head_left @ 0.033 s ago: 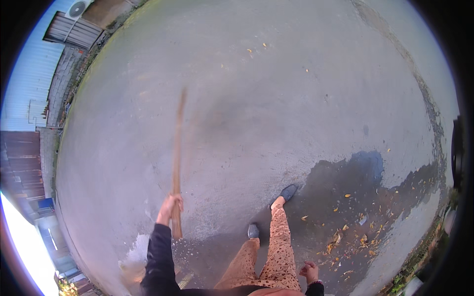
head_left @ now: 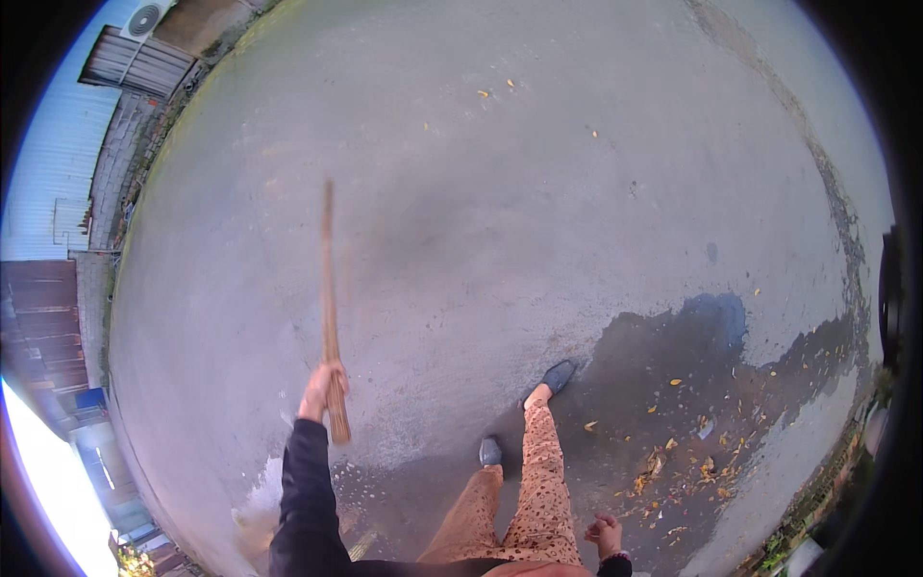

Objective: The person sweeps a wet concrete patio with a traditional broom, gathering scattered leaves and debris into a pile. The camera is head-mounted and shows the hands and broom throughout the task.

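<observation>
My left hand [head_left: 322, 389] is closed around the thick, banded-looking near end of a stick broom [head_left: 332, 317], a long tan bundle of thin stalks. It points away from me over the grey concrete and narrows toward its blurred far tip. Down by my right leg hangs my right hand [head_left: 604, 534], its fingers curled in and nothing visible between them. Yellow leaves [head_left: 659, 462] and small litter lie scattered on the dark wet ground to the right of my feet.
My grey shoes [head_left: 553, 380] stand at the edge of a wet patch [head_left: 635, 356]. A few single leaves [head_left: 484, 93] lie far ahead. Metal-sheet walls [head_left: 67, 163] and an air-conditioner unit [head_left: 144, 21] line the left. Plants [head_left: 779, 543] border the lower right.
My left hand has shifted slightly left and forward, and the broom has swung left with it. The right hand and feet have stayed nearly in place.
</observation>
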Demonstrator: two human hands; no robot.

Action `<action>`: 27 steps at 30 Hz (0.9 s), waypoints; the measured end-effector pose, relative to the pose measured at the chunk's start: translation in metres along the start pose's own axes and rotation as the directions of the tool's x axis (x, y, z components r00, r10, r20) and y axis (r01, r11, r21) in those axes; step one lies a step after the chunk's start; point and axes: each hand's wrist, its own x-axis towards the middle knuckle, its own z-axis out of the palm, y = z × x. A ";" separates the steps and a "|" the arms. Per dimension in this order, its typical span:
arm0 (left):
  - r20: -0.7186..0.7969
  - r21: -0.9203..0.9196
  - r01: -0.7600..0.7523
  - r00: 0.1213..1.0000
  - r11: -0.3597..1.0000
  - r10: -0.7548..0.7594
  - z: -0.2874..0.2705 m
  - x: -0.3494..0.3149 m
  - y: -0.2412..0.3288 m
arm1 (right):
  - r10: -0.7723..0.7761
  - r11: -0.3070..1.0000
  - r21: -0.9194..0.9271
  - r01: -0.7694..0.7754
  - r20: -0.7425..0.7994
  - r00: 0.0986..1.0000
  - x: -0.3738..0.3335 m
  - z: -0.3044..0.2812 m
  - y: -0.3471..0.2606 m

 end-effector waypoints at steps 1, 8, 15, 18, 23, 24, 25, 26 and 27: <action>-0.019 -0.030 -0.122 0.992 0.992 0.122 0.006 0.048 0.021 | 0.004 0.999 0.039 -0.006 0.042 0.999 0.007 -0.019 -0.004; 0.151 -0.262 -0.166 0.966 0.951 0.211 0.233 0.318 0.143 | 0.063 0.945 0.324 -0.052 -0.024 0.998 0.012 -0.135 0.006; 0.063 0.658 -0.202 0.975 0.726 0.214 0.569 0.311 0.100 | 0.261 0.880 0.427 -0.209 -0.067 0.963 -0.044 -0.115 0.074; 0.269 0.738 -0.329 0.944 0.589 0.191 0.641 0.225 0.051 | 0.308 0.857 0.450 -0.249 -0.061 0.950 -0.061 -0.079 0.063; 0.546 0.739 -0.284 0.784 0.611 -0.296 0.695 0.054 -0.002 | 0.186 0.874 0.462 -0.153 -0.028 0.982 -0.067 -0.040 -0.020; 0.611 0.727 -0.315 0.702 0.610 -0.367 0.700 0.031 0.002 | 0.136 0.877 0.468 -0.112 -0.016 0.991 -0.065 -0.034 -0.043; 0.668 0.676 -0.254 0.609 0.692 -0.428 0.704 0.013 0.012 | 0.087 0.875 0.478 -0.078 0.002 0.996 -0.063 -0.029 -0.065; 0.709 0.633 -0.199 0.538 0.748 -0.457 0.707 0.001 0.026 | 0.050 0.865 0.499 -0.055 0.023 0.998 -0.059 -0.025 -0.088; 0.757 0.592 -0.118 0.420 0.797 -0.500 0.708 -0.007 0.044 | 0.014 0.853 0.521 -0.034 0.043 0.999 -0.053 -0.021 -0.112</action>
